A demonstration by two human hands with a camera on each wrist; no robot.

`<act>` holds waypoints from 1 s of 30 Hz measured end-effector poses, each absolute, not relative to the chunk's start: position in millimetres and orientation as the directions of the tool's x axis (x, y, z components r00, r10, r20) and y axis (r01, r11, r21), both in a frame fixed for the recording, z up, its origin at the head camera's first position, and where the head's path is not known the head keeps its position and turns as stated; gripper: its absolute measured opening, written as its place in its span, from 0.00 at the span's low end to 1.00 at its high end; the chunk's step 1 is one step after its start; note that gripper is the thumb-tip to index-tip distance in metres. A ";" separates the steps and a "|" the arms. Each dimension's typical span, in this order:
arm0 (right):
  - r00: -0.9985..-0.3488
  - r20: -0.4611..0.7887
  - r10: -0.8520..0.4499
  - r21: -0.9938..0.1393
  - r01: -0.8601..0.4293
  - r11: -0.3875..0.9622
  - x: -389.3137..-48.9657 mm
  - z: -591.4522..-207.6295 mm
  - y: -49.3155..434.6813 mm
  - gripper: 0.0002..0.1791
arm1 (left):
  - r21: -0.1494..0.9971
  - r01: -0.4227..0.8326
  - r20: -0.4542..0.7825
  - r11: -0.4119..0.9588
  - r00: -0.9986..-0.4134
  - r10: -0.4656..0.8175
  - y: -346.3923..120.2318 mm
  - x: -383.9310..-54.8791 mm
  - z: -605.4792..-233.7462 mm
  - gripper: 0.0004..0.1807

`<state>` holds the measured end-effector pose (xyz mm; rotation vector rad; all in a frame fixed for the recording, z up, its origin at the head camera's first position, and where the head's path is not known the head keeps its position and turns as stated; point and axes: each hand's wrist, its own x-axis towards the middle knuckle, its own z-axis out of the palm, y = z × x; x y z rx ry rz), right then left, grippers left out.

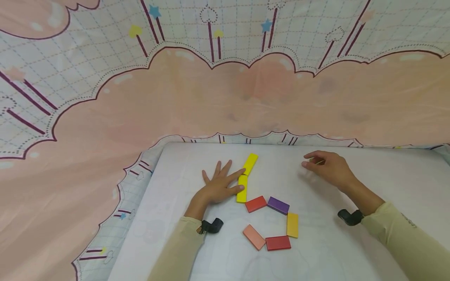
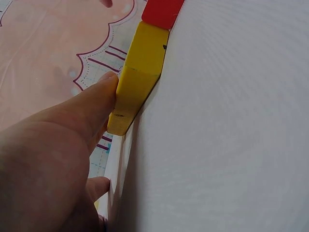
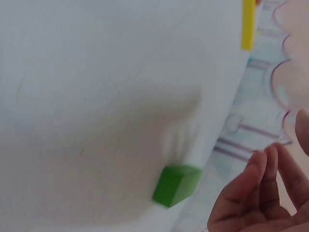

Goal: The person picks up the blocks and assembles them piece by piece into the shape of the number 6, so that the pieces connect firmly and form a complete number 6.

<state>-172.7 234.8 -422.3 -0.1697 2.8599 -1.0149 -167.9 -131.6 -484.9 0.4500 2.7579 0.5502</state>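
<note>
My left hand (image 1: pixel 219 187) has its fingers spread beside two yellow blocks joined end to end. Its thumb touches the nearer yellow block (image 1: pixel 241 189), and its index fingertip is at the farther yellow block (image 1: pixel 250 164). In the left wrist view the thumb rests against the side of a yellow block (image 2: pixel 140 72). My right hand (image 1: pixel 330 168) hovers over the right of the table, fingers loosely bent, thumb apart from them. A green block (image 3: pixel 177 185) shows on the table in the right wrist view, apart from those fingers; in the head view they mostly hide it.
From the yellow blocks a curved chain runs through a red block (image 1: pixel 256 204), a purple block (image 1: pixel 278 205), an orange-yellow block (image 1: pixel 292 225), a darker red block (image 1: pixel 278 243) and a salmon block (image 1: pixel 254 237). Patterned cloth (image 1: pixel 225 105) hangs behind the white table (image 1: pixel 404 179).
</note>
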 end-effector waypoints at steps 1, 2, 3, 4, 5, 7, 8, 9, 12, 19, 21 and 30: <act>-0.991 -0.059 -0.124 -0.621 -0.061 0.781 -175.3 -423.7 238.3 0.29 | 0.411 0.245 -0.220 0.878 -0.908 0.356 -131.6 -167.8 -485.0 0.36; -0.992 -0.062 -0.109 -0.613 -0.049 0.788 -177.9 -425.1 241.9 0.30 | 0.412 0.246 -0.220 0.877 -0.908 0.357 -131.6 -167.8 -485.2 0.36; -0.993 -0.071 -0.095 -0.605 -0.033 0.795 -180.7 -426.9 245.2 0.31 | 0.412 0.247 -0.219 0.877 -0.907 0.358 -131.6 -167.8 -485.4 0.36; -0.993 -0.082 -0.084 -0.600 -0.018 0.800 -183.3 -428.3 248.7 0.31 | 0.411 0.248 -0.219 0.877 -0.908 0.359 -131.6 -167.9 -485.6 0.36; -0.993 -0.094 -0.074 -0.594 -0.003 0.805 -185.8 -429.8 252.1 0.32 | 0.409 0.248 -0.219 0.878 -0.907 0.359 -131.6 -168.0 -485.8 0.36; -0.991 -0.117 -0.068 -0.584 0.013 0.812 -190.7 -433.2 259.1 0.33 | 0.406 0.250 -0.219 0.879 -0.907 0.359 -131.7 -168.3 -486.2 0.36; -0.990 -0.129 -0.065 -0.582 0.022 0.813 -193.1 -435.0 262.2 0.34 | 0.406 0.250 -0.220 0.879 -0.907 0.359 -131.7 -168.5 -486.3 0.36; -0.988 -0.143 -0.063 -0.582 0.032 0.813 -195.4 -436.8 264.9 0.34 | 0.403 0.250 -0.220 0.880 -0.907 0.359 -131.7 -168.6 -486.3 0.36; -0.982 -0.181 -0.061 -0.578 0.056 0.814 -201.5 -442.3 271.6 0.34 | 0.403 0.249 -0.224 0.881 -0.906 0.359 -131.4 -168.9 -486.2 0.36; -0.962 -0.264 -0.067 -0.567 0.099 0.817 -212.0 -452.4 277.2 0.33 | 0.404 0.248 -0.228 0.880 -0.905 0.360 -130.7 -169.1 -486.0 0.36; -0.961 -0.267 -0.072 -0.562 0.094 0.822 -213.7 -454.7 277.6 0.32 | 0.407 0.248 -0.229 0.879 -0.904 0.361 -130.7 -169.2 -486.1 0.36; -0.970 -0.238 -0.059 -0.586 0.095 0.805 -214.7 -462.0 275.1 0.28 | 0.395 0.247 -0.223 0.885 -0.909 0.353 -132.4 -169.3 -487.3 0.36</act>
